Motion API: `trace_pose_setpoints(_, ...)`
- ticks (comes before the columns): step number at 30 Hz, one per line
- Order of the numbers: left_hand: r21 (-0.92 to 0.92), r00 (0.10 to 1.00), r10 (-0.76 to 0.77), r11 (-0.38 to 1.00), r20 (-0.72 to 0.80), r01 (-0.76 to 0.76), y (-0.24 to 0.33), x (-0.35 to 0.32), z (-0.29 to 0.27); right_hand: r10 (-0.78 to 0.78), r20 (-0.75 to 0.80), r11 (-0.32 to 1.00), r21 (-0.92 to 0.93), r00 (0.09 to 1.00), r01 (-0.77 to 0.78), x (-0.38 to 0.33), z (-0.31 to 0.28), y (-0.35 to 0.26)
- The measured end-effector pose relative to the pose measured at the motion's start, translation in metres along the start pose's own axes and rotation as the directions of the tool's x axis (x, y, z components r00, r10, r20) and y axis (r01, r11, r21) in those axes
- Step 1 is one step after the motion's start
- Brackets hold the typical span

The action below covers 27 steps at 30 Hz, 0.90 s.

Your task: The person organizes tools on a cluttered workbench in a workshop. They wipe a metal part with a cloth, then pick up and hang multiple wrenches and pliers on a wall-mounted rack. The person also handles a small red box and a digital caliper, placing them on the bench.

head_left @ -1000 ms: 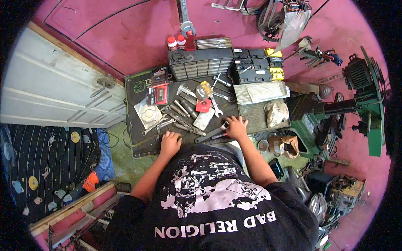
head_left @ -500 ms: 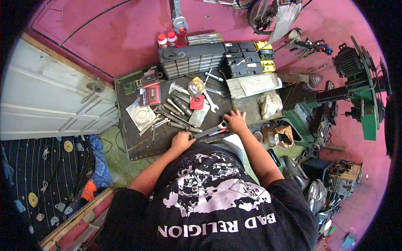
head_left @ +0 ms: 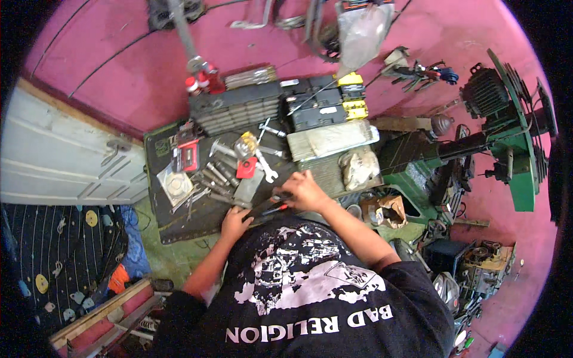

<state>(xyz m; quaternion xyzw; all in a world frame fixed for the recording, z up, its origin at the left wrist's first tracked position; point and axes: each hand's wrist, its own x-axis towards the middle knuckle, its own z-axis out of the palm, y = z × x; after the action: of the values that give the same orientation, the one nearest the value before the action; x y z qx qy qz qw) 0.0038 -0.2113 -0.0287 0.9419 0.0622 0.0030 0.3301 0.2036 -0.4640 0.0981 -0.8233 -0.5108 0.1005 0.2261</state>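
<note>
Red-and-black handles of a pair of pliers (head_left: 268, 209) lie between both hands at the near edge of the bench (head_left: 179, 224), just in front of the person's chest. The right hand (head_left: 304, 191) is curled around the upper end of the pliers, fingers wrapped over them; the left hand (head_left: 234, 222) rests at the lower end with its fingers bent onto the dark mat, touching or just beside the handles. Whether it grips them I cannot tell. Holding the tool near both ends this way keeps it steady and close to the body, a likely reason for the posture.

Just beyond the hands, a row of wrenches (head_left: 218, 176) lies side by side, within easy reach. A red card (head_left: 246, 168) sits among them, and a clear packet (head_left: 174, 184) lies to the left. Farther back, a grey drawer box (head_left: 236, 110) and a black case (head_left: 316, 107) stand against the pink wall (head_left: 119, 71), out of the working space. A green machine (head_left: 507, 137) stands off to the right.
</note>
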Motion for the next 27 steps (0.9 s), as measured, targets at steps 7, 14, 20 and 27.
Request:
trace_pose_setpoints(7, 0.074, 0.968, -0.248, 0.966, -0.029, 0.249, 0.084, 0.024, 0.032, -0.312, -0.107, 0.939, 0.120, 0.944, 0.324, -0.024, -0.033, 0.033)
trace_pose_setpoints(14, 0.184, 0.935, 0.069, 0.983, -0.347, -0.004, 0.149, 0.073, 0.021, -0.078, -0.299, 0.947, 0.276, 0.951, 0.164, -0.068, -0.089, 0.082)
trace_pose_setpoints(20, 0.009, 0.952, 0.238, 0.970, -0.191, -0.241, 0.266, 0.176, 0.003, 0.221, -0.571, 0.959, 0.277, 0.791, -0.068, -0.123, -0.186, 0.106)
trace_pose_setpoints(27, -0.127, 0.791, 0.584, 0.784, -0.181, -0.608, 0.478, 0.304, -0.013, 0.168, -0.882, 0.960, 0.045, 0.441, -0.276, -0.200, -0.353, 0.121)
